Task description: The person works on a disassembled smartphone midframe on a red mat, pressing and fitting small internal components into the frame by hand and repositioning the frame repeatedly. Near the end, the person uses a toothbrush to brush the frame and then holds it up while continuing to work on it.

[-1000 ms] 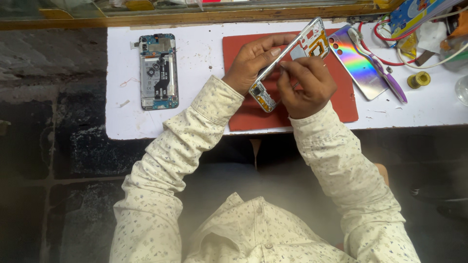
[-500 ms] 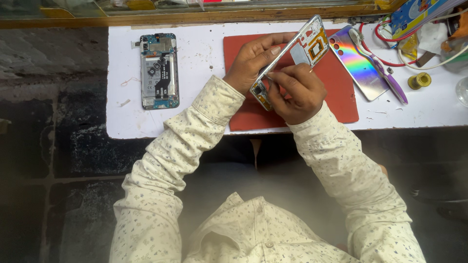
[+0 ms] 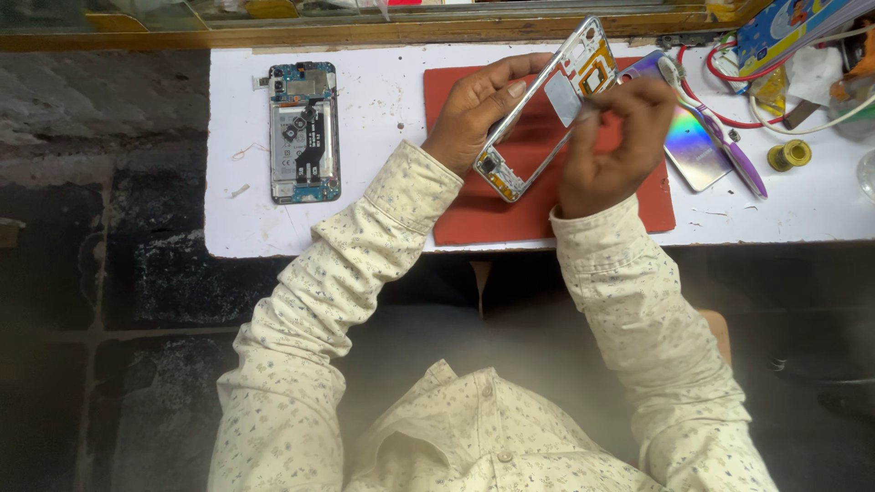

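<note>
opened smartphone with exposed circuit board (image 3: 304, 132) lay flat at left on white tabletop (image 3: 383, 164) | left hand (image 3: 474, 109) gripped silver phone mid-frame with yellow flex parts (image 3: 547, 109), tilted above red rectangular work mat (image 3: 510, 214) | right hand (image 3: 612, 146) pinched frame's upper edge, fingers closed | iridescent phone back cover (image 3: 688, 146) and purple-handled tool (image 3: 729, 150) lay at right

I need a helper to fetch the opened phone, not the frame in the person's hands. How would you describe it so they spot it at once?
Start at the white table and look left of the red mat. The opened phone lies flat there, alone, its circuit boards and dark parts exposed. The frame is an empty shell held over the mat.
</note>
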Motion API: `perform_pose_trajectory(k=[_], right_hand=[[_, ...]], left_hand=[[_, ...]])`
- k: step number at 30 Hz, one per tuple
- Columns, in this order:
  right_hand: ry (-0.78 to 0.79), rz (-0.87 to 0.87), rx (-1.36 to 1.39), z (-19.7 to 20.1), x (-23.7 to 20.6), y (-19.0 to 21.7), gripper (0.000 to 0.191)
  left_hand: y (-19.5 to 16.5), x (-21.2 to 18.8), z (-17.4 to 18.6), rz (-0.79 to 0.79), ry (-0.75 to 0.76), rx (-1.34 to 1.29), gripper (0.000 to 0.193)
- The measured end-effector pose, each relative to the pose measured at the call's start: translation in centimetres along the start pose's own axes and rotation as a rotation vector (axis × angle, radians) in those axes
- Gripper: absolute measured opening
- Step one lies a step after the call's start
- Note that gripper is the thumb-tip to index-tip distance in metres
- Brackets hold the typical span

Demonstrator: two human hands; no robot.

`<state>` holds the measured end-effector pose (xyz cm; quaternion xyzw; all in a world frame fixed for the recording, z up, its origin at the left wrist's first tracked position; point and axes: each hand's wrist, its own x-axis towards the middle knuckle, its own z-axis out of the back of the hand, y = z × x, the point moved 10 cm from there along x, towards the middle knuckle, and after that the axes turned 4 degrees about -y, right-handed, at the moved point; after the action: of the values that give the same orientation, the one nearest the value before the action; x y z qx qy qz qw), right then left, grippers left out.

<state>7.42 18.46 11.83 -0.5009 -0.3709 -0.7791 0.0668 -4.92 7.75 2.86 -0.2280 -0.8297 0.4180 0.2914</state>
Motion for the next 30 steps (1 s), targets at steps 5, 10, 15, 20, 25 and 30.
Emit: perform_pose_trajectory(k=[5,10,15,20,25,30], right_hand=[[-0.140,-0.296,0.374,0.6,0.7,-7.8,0.010],[-0.082,-0.453,0.438,-0.1,-0.5,-11.1,0.013],[-0.246,-0.493,0.464,1.6,-0.9,-11.9,0.013],[-0.289,-0.465,0.457,2.3,-0.8,-11.8,0.012],[-0.309,-0.438,0.461,2.6,-0.8,-10.9,0.013],[-0.234,-0.297,0.400,2.3,-0.3,-7.4,0.013]], left_hand=[[-0.1,0.0,0.0,0.051,0.019,-0.022,0.043],[-1.0,0.0,0.3,0.051,-0.017,0.090,0.041],[-1.4,-0.6,2.2,0.123,-0.123,0.179,0.040],[-1.9,-0.2,2.1,0.008,-0.056,0.248,0.036],[-1.6,-0.1,2.2,-0.078,-0.091,0.542,0.027],[-2.5,-0.1,2.5,-0.131,-0.156,0.722,0.019]])
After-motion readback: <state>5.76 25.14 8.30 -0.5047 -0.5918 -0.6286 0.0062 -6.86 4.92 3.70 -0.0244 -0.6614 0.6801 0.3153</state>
